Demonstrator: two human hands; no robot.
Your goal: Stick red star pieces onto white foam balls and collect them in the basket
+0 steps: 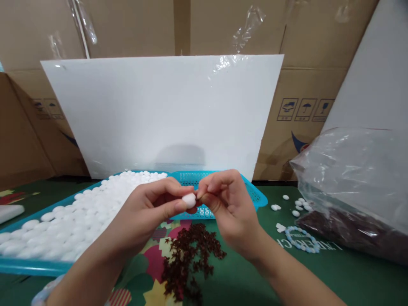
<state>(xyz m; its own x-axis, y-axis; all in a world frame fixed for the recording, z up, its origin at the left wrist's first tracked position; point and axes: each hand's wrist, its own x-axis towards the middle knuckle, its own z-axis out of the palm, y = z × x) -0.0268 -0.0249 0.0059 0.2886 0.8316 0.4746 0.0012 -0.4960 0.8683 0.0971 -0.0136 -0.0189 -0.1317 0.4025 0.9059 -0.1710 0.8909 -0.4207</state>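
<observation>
Between the thumb and fingers of my left hand is a small white egg-shaped ball, lying on its side. My right hand is closed in a pinch at the ball's right end. A tiny dark brown piece shows at those fingertips, partly hidden by them. Below both hands, a loose heap of small dark brown, star-like pieces lies on the patterned green table cover. Many similar white balls fill a blue tray to the left of my left hand.
Behind my hands sits a blue perforated basket. A white board leans against cardboard boxes. At right lie a clear plastic bag with dark brown contents, a pale blue beaded ring and several small white pieces.
</observation>
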